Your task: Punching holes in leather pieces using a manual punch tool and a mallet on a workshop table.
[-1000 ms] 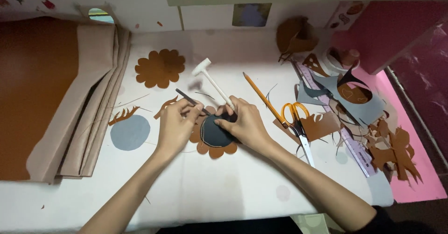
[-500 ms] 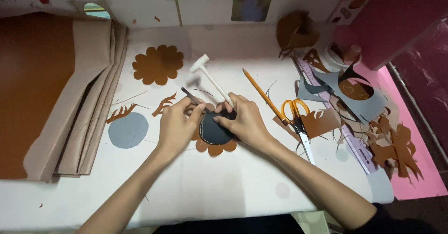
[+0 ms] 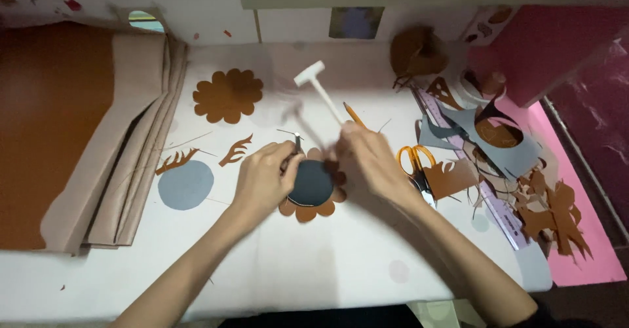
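Observation:
A dark grey disc (image 3: 312, 182) lies on a brown flower-shaped cut-out (image 3: 305, 209) in the middle of the white table (image 3: 314, 262). My left hand (image 3: 265, 179) rests on the disc's left edge and pinches a thin metal punch (image 3: 297, 142) upright at its top rim. My right hand (image 3: 371, 160), blurred, is just right of the disc. It grips the handle of a small white hammer (image 3: 319, 87), which is raised and slants up to the left over the punch.
A second brown flower cut-out (image 3: 228, 95), a grey-blue disc (image 3: 186, 184) and brown antler shapes (image 3: 236, 150) lie to the left. Folded tan and brown sheets (image 3: 98, 138) fill the far left. Orange-handled scissors (image 3: 417, 164), a pencil (image 3: 354, 114), a ruler (image 3: 493, 203) and scraps crowd the right.
My right hand left the disc and took up the white hammer, lifting it off the table. My left hand stood the punch up at the disc's top edge.

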